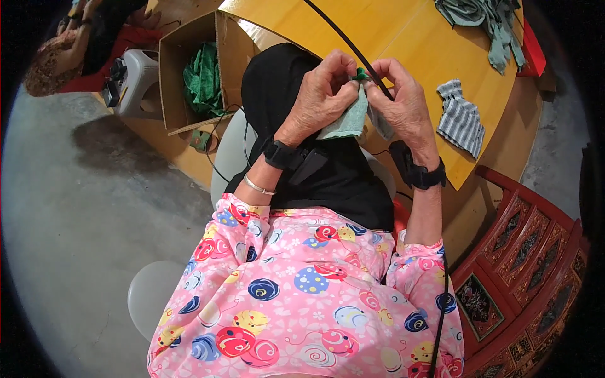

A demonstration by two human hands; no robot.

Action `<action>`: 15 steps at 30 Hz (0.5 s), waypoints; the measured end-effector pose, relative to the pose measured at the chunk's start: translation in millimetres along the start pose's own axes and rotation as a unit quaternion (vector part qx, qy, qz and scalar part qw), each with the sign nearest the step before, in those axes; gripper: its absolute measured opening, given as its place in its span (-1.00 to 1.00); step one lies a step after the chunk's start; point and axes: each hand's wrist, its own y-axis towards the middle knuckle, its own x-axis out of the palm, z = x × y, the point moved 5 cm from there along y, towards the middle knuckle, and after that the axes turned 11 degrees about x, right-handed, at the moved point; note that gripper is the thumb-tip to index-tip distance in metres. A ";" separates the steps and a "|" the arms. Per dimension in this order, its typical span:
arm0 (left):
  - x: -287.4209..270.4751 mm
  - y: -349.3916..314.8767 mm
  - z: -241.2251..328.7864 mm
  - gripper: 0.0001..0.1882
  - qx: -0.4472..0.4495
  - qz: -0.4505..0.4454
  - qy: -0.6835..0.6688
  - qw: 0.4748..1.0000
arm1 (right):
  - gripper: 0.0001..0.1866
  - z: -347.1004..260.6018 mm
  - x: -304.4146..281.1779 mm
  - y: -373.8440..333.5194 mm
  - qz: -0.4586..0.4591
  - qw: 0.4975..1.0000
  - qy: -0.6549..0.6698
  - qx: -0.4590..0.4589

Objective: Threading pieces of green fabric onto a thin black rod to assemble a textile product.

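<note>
Above my lap, close to the table's near edge, both hands meet on a small pale green piece of cloth (348, 120). My left hand (324, 94) pinches its upper edge between thumb and fingers. Opposite it, my right hand (403, 101) is closed on the same edge. A bit of darker green fabric (361, 74) shows between the fingertips, and the cloth's lower end hangs down freely. Whether a small tool sits in the fingers is hidden. A black cable (343, 33) passes in front of my right fingers. Each wrist wears a black strapped device.
On the yellow table (416, 38) lie a grey-and-white striped cloth piece (463, 120) and a heap of grey-green cloth (482, 25). A cardboard box (173, 75) with green velvety fabric (203, 79) stands left. A carved red chair (504, 252) is at right; another person (69, 53) sits far left.
</note>
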 end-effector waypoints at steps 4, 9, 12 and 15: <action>-0.1 0.2 7.4 -0.85 0.059 -0.010 0.055 0.997 | -0.80 -2.7 4.5 -3.4 0.029 0.998 -0.055 -0.009; -1.1 -0.9 5.9 -0.83 0.028 -0.014 0.065 0.997 | -0.80 -10.4 8.8 -8.0 0.110 0.991 -0.068 -0.045; 0.9 -0.1 10.3 -0.83 0.034 0.013 0.006 0.999 | -0.80 -7.5 4.6 -6.8 0.147 0.987 -0.044 -0.039; 2.9 0.4 14.7 -0.85 -0.027 -0.022 -0.065 0.997 | -0.82 -2.8 2.8 -5.6 0.153 0.988 0.017 -0.015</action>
